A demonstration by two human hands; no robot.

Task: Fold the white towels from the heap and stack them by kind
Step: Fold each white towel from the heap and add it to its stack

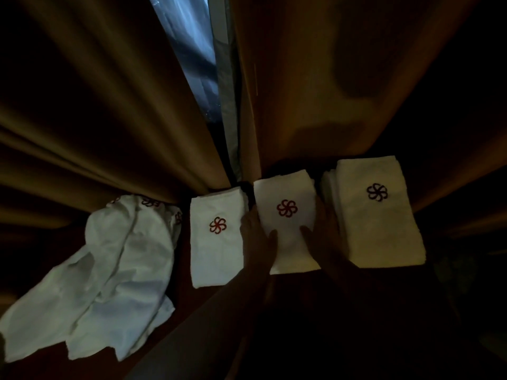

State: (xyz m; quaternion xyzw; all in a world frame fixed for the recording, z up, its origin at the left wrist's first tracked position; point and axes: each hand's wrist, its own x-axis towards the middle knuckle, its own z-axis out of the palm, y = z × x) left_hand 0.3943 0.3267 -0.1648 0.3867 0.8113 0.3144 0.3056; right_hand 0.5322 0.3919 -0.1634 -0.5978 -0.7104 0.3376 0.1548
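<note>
Three piles of folded white towels lie in a row below the curtains, each bearing a pinwheel logo. The left folded towel [216, 242] and the middle stack [288, 215] carry a red logo. The larger right stack [378, 215] carries a dark one. An unfolded heap of white towels [118, 272] sprawls at the left. My left hand [259, 237] holds the middle stack's left edge, thumb on top. My right hand [322, 234] holds its right edge, thumb on top too. The scene is very dim.
Heavy brown curtains [109, 105] hang directly behind the towels, parted at a narrow gap showing a pale window [192, 50]. The towels lie on a dark reddish surface [183, 303]. The lower right is in deep shadow.
</note>
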